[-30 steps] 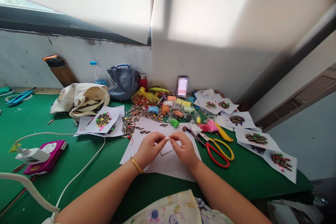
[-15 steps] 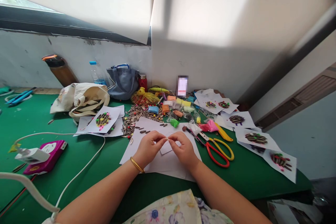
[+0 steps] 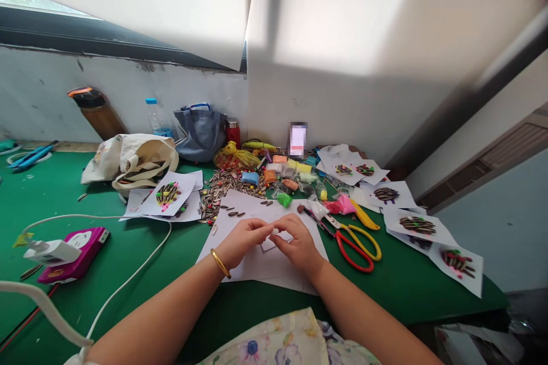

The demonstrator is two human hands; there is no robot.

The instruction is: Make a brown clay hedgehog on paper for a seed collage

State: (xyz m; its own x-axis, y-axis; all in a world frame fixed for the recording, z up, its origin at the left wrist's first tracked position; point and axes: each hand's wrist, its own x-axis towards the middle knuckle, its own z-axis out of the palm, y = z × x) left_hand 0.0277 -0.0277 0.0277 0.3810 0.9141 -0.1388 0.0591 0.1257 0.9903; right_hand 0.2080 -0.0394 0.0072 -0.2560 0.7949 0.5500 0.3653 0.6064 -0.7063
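Observation:
My left hand (image 3: pixel 247 238), with a gold bangle at the wrist, has its thumb and fingers pressed together against a small white lump of clay (image 3: pixel 274 231). Facing it, my right hand (image 3: pixel 300 242) curls its thumb and fingers around the same lump, which the fingertips partly hide. Both hands are above white paper sheets (image 3: pixel 231 205), with a smaller paper piece (image 3: pixel 270 244) underneath. A few sunflower seeds (image 3: pixel 234 214) lie on the sheet's far left part. Scissors (image 3: pixel 355 245) with red and yellow handles are right of my right hand.
Beyond the paper are a seed pile (image 3: pixel 229 185) and coloured clay packets (image 3: pixel 283 199). Seed pictures lie at left (image 3: pixel 169 197) and right (image 3: pixel 417 225). A white cable (image 3: pixel 132 276) crosses the green table (image 3: pixel 180 319); a pink box (image 3: pixel 85 256) is at far left.
My left fingers have straightened and flattened against the white lump, and my right fingers have rounded more. The lump shows slightly more between the fingertips. Everything on the table stays put.

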